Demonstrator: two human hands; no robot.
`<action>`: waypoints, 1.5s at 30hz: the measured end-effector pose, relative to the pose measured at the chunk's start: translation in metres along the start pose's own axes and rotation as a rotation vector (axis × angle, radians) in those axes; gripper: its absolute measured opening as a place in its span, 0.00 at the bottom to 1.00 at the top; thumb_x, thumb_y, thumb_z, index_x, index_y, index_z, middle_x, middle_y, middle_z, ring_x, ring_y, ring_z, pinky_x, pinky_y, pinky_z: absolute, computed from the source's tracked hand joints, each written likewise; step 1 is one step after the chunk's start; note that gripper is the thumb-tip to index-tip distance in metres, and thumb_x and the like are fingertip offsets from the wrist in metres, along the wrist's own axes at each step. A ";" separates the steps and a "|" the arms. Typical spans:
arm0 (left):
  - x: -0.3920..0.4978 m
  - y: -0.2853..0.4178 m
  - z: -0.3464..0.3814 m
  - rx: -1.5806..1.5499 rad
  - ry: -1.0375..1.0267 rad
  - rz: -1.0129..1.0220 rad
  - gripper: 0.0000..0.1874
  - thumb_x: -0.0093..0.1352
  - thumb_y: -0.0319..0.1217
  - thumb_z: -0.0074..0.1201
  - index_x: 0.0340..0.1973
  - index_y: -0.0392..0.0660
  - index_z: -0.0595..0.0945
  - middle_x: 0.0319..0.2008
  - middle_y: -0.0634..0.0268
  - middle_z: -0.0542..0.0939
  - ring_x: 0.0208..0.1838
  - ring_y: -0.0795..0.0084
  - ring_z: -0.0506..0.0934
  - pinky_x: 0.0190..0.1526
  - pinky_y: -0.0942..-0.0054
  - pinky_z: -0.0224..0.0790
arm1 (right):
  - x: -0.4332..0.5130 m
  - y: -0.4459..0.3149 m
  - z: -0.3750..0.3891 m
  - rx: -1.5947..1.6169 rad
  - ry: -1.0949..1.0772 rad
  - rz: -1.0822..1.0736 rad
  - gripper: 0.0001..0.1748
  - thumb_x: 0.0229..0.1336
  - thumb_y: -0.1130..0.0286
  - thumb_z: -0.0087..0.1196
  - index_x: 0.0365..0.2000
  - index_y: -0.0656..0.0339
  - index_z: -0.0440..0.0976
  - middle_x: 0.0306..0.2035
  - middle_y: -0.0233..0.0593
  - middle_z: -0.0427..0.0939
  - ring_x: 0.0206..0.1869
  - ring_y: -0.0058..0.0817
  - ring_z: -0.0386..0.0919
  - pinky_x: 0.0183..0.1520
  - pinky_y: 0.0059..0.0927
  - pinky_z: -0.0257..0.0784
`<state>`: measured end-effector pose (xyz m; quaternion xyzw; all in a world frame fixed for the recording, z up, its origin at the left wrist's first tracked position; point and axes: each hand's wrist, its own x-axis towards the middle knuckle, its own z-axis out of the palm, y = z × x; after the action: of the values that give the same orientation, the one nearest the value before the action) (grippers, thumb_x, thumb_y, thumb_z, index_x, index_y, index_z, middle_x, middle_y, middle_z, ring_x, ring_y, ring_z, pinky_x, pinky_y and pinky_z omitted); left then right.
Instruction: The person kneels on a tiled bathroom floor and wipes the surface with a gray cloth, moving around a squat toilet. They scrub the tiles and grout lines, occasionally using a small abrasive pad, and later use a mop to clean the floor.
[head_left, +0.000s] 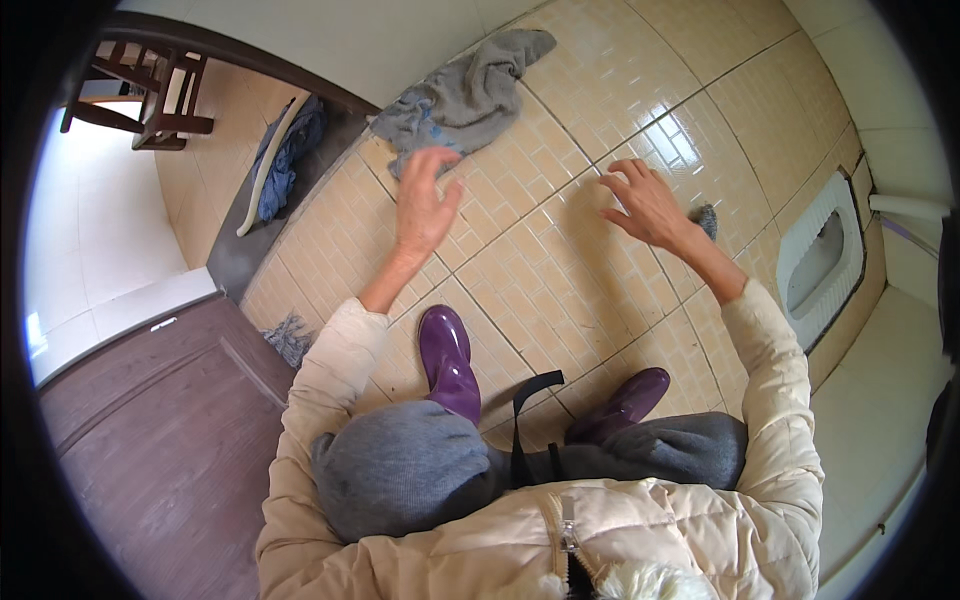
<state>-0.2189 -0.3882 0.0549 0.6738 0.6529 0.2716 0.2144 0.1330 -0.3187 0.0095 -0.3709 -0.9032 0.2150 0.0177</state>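
My left hand (429, 201) hovers over the tiled floor (540, 255) with its fingers apart and nothing in it. Just beyond its fingertips, a crumpled grey cloth (476, 94) with blue patches lies along the wall. My right hand (645, 201) is also held above the tiles, fingers spread and bent, holding nothing. Beside its wrist a small dark grey fuzzy object (705, 220) rests on the floor, partly hidden by the arm. Below my hands are my purple rubber boots (445, 345).
A squat toilet (821, 247) is set in the floor at right. At left, a brown door (172, 442) stands by a dark threshold (247, 255), with a blue cloth (296, 150) and a curved pale rod (270, 165). Grey mop-like strands (289, 339) lie near the door; a wooden chair (161, 97) stands beyond.
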 end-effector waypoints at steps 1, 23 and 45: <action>0.013 -0.006 -0.007 0.083 0.031 0.037 0.20 0.69 0.29 0.56 0.56 0.41 0.77 0.61 0.50 0.73 0.63 0.54 0.71 0.62 0.60 0.64 | -0.011 0.005 -0.003 -0.025 0.063 0.055 0.27 0.59 0.59 0.64 0.57 0.58 0.73 0.61 0.46 0.68 0.65 0.46 0.65 0.61 0.47 0.68; 0.094 -0.117 0.073 0.566 0.076 0.120 0.25 0.72 0.33 0.50 0.65 0.45 0.71 0.72 0.62 0.64 0.72 0.57 0.62 0.68 0.54 0.54 | -0.114 0.072 0.079 -0.317 0.438 0.535 0.37 0.64 0.50 0.52 0.66 0.62 0.63 0.69 0.46 0.62 0.72 0.44 0.57 0.70 0.52 0.47; -0.074 -0.251 -0.024 0.993 0.475 -0.568 0.16 0.67 0.31 0.55 0.46 0.32 0.76 0.55 0.40 0.73 0.59 0.41 0.70 0.58 0.48 0.65 | -0.109 0.068 0.083 -0.341 0.483 0.546 0.34 0.65 0.54 0.50 0.66 0.61 0.64 0.66 0.44 0.66 0.70 0.43 0.60 0.71 0.51 0.47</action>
<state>-0.4263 -0.4494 -0.0950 0.4141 0.8851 0.0104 -0.2121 0.2410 -0.3806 -0.0789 -0.6346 -0.7642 -0.0346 0.1100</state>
